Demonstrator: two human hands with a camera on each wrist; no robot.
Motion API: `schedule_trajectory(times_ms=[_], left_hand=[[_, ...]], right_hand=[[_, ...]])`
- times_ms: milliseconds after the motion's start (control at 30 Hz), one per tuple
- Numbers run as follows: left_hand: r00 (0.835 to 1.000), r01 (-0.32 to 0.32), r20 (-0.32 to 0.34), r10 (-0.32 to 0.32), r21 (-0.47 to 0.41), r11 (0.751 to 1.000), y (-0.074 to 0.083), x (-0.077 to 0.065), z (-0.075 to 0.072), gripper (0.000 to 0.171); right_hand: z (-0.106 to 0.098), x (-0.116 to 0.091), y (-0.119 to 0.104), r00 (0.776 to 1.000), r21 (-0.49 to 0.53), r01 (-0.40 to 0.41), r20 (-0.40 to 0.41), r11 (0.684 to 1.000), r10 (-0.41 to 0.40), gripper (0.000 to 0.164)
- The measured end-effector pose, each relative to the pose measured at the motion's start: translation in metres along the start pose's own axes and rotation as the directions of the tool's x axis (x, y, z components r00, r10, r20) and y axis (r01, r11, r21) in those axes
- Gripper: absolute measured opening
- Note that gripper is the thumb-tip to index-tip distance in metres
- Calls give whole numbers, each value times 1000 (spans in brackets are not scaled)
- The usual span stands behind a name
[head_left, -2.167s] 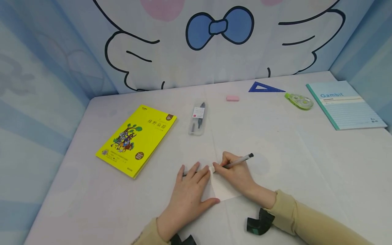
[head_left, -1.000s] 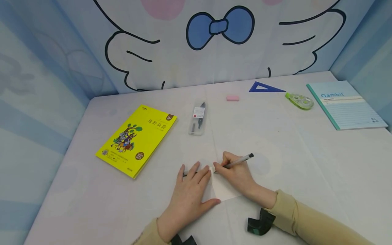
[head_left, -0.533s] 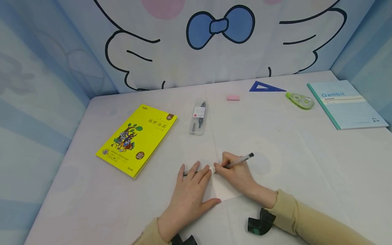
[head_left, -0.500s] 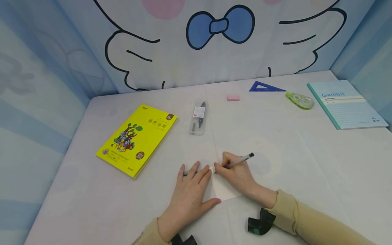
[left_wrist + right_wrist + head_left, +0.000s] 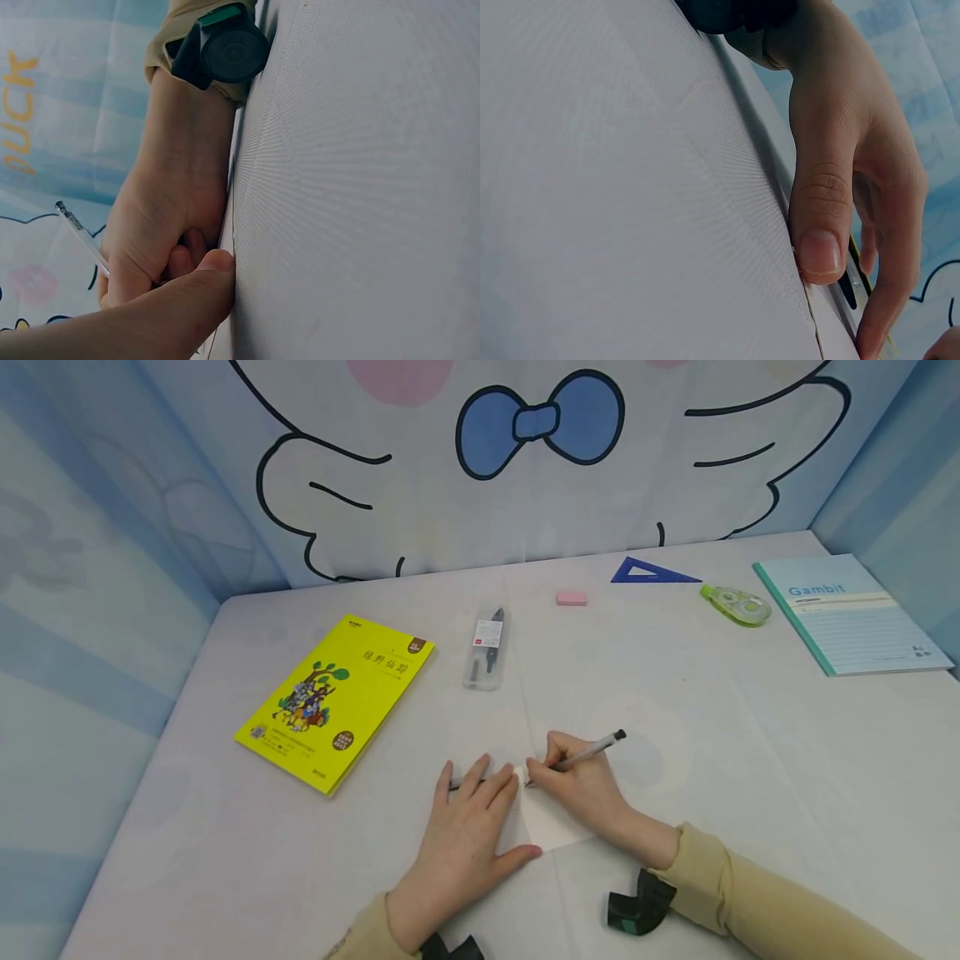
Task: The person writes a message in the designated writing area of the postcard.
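Note:
In the head view, my left hand [image 5: 461, 843] lies palm down over a small white sheet of paper [image 5: 551, 828], fingers spread and thumb at its lower edge. A thin grey-and-black object [image 5: 454, 784] shows partly between those fingertips; the rest is hidden. My right hand [image 5: 585, 789] pinches a pen [image 5: 604, 743], whitish with a black end, tilted up to the right. Its tip is right at the paper beside the left index finger. In the left wrist view, the pen [image 5: 86, 244] rises behind the right hand [image 5: 161, 195]. In the right wrist view, the left thumb [image 5: 821, 247] presses near the paper's edge.
A yellow book [image 5: 337, 702] lies at left, and a clear case with a compass [image 5: 486, 652] at the middle. Farther back are a pink eraser [image 5: 572, 599], a blue set square [image 5: 645, 578], a green correction tape [image 5: 738, 607] and a notebook [image 5: 855, 618]. Printed curtains surround the table.
The pen's black end has shifted slightly up and right, and its tip slightly right, along with the right fingers. The left hand stays in place.

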State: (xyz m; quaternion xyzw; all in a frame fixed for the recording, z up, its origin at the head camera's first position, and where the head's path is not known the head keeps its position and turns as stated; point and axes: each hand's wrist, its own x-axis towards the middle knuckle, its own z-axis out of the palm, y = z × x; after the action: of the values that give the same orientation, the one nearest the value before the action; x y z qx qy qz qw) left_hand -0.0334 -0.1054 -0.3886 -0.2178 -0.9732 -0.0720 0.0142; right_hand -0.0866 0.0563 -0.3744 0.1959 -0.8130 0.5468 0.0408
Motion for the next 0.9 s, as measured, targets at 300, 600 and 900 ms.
schedule_trajectory(times_ms=[300,600,900], left_hand=[[1000,-5,-11,5,-10,1000,0,0,-1,74],[1000,-3,-5,3,-10,1000,0,0,-1,74],[1000,1,3,-1,-4,1000,1,0,-2,74]], right_hand=[[0,0,0,1000,-15,15,-15,1000,-15,35],[1,0,1,1000,-20,4,-15,1000,-4,35],[0,0,0,1000,-5,-3,0,1000,3,35]])
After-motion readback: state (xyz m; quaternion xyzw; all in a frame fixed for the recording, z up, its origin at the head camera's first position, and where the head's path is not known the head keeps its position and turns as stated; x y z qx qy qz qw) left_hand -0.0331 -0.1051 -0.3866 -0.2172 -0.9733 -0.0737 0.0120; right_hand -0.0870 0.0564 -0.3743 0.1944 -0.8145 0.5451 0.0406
